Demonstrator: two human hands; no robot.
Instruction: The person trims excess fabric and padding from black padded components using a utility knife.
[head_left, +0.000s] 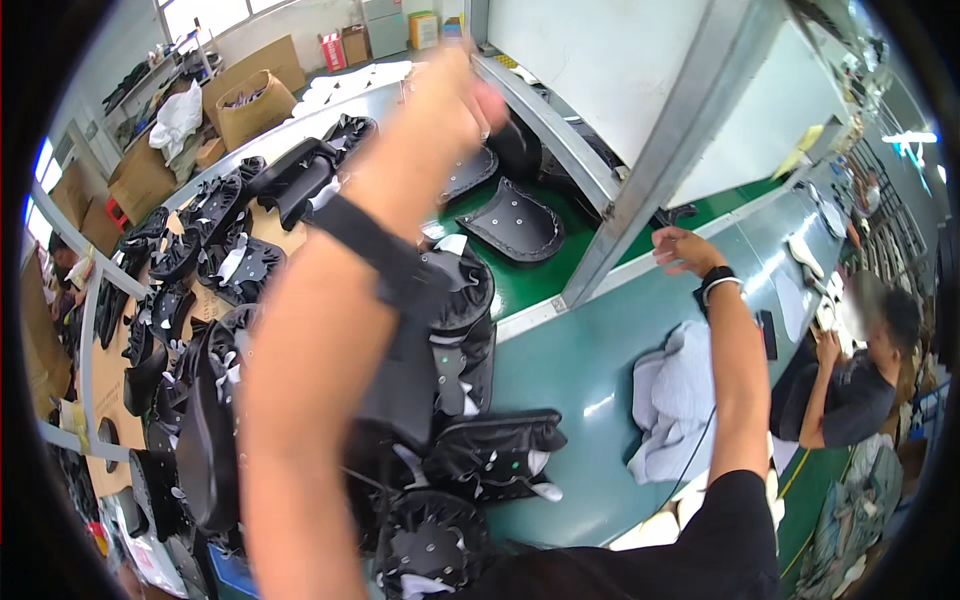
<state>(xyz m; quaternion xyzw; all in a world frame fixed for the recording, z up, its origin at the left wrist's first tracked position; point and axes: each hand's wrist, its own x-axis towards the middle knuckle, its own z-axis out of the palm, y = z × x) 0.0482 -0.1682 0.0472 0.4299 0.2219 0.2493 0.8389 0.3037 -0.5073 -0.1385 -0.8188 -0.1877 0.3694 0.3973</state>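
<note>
Head view looks down on a long grey-green counter (590, 370) crowded with black moulded covers. The left hand (455, 105) is raised high and reaches toward the far edge of the counter, its fingers curled shut on what looks like a small dark tool or part, too blurred to name; a black strap (385, 255) wraps that forearm. Just beyond it, on the green strip under the slanted metal frame (640, 190), lies a black cover (515, 222) with its inner face up and pale rivets showing. The right hand (685, 250) rests on the frame's lower rail, fingers bent over the edge; whether it grips anything else cannot be told. It wears a black wristband (718, 280).

Along the near and left edges of the counter, finished-looking black covers are heaped (230, 270), some with white tags, and more stack up close to the person's body (490, 450). A crumpled pale cloth (675, 395) lies near the right edge. Another person in dark clothes sits beyond that edge (850, 390).

Judging by the piles, a good many covers have been through the person's hands, while the piece on the green strip appears to be the one in work, with no sign yet of it joining the heaps
</note>
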